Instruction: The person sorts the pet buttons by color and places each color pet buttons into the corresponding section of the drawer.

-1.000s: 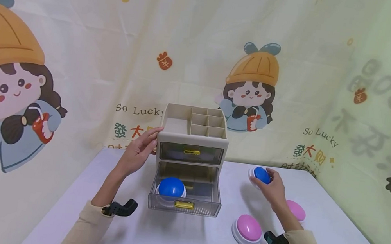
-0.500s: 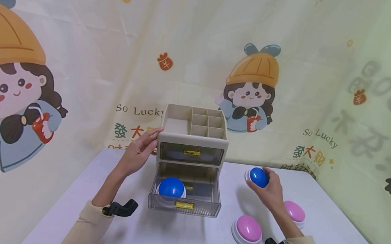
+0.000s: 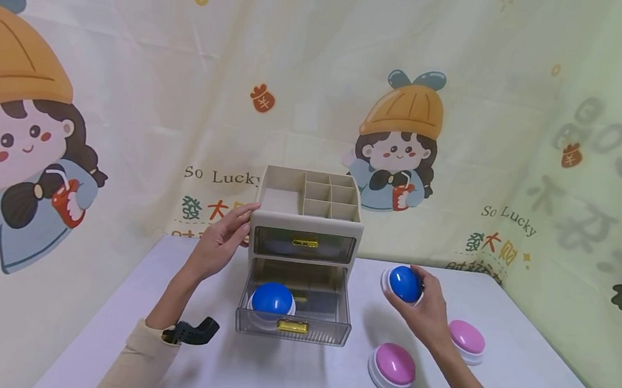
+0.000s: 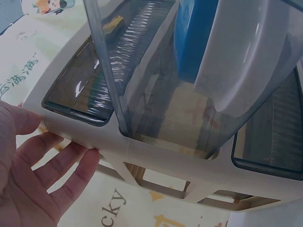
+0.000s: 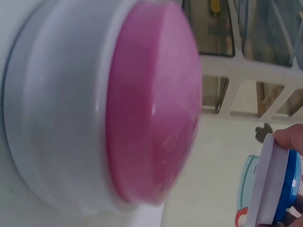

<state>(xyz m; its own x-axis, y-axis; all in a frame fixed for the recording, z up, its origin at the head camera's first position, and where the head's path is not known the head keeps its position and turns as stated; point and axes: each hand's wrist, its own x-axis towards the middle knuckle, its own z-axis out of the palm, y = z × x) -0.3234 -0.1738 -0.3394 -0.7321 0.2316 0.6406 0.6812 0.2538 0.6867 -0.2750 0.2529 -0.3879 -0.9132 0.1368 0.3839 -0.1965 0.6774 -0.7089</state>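
Note:
In the head view my left hand [image 3: 220, 239] rests against the left side of a cream drawer cabinet [image 3: 308, 221], its fingers spread in the left wrist view. The cabinet's lower smoky clear drawer [image 3: 326, 331] is pulled out, and a big blue push button [image 3: 271, 298] on a white base sits in its left part. My right hand [image 3: 427, 305] holds a second blue push button [image 3: 406, 284] by its white base, tilted and raised over the table right of the cabinet. The right wrist view shows that button's white base [image 5: 271, 184] at lower right.
Two pink push buttons stand on the white table [image 3: 270, 384]: one [image 3: 396, 364] near the front, another [image 3: 467, 338] by my right forearm. The cabinet's upper drawer [image 3: 272, 242] is closed, and its top has divided compartments. A printed cloth [image 3: 313, 50] hangs behind.
My right hand has moved left toward the cabinet with the blue push button, whose dome has turned more toward the head camera. The left hand stays against the cabinet.

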